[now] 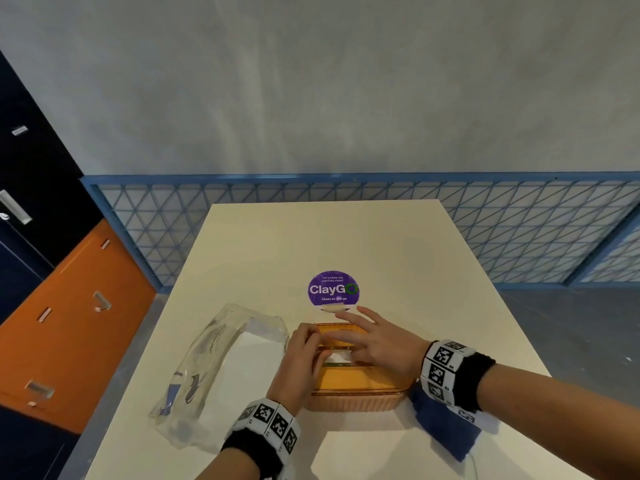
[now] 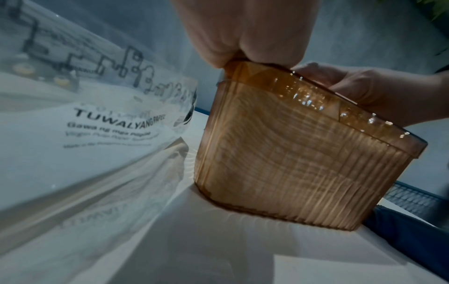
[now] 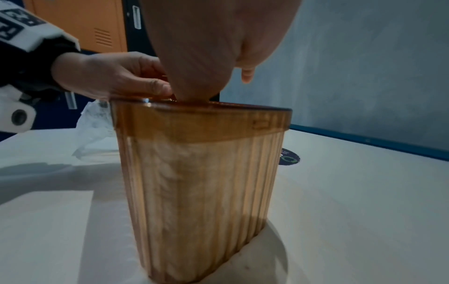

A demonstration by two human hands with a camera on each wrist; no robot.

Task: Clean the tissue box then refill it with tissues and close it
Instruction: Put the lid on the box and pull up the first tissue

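Left hand [image 1: 300,362] grip on tissue box [image 1: 356,386] lid, right hand [image 1: 377,341] fingers over slot

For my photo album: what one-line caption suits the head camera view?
Both hands, left hand and right hand, work at the lid slot of an amber tissue box beside a plastic tissue wrapper.

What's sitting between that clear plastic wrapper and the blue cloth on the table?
The amber tissue box, lid on, with both hands on top: left hand, right hand. The wrapper lies on its left, the blue cloth on its right, clearest in the head view.
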